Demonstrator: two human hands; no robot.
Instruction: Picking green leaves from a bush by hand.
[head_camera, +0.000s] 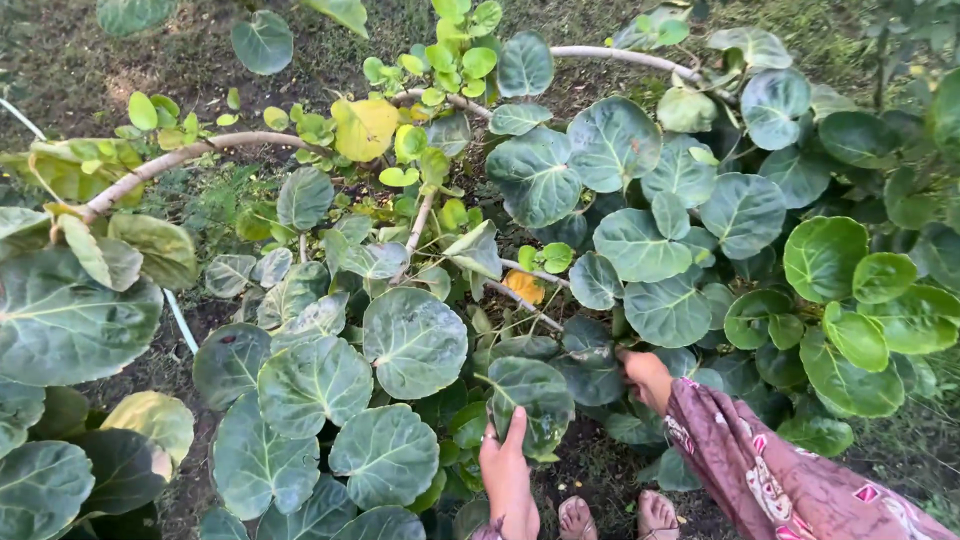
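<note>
At the lower middle of the frame the left hand (505, 470) reaches up from the bottom edge and pinches the lower rim of a round dark-green leaf (530, 398), thumb on top of the blade and the other fingers behind it, so the hand is closed on that leaf. Just to the right, the right hand (645, 378) pushes into the foliage with knuckles up; its fingers are buried among the leaves, so I cannot tell whether they hold anything. Its arm wears a patterned maroon sleeve (770, 480) that runs off the lower right corner.

Big rounded leaves with pale veins crowd both hands on all sides and cover the stems beneath them (the held leaf's stalk cannot be seen). A small orange-yellow leaf (525, 287) lies above the hands near the centre, and a larger yellow leaf (364, 128) sits higher up. Pale bare branches (190, 155) arch across the upper left and the top of the frame.

Two bare feet (617, 517) show at the bottom edge on dark soil, partly cut off.
</note>
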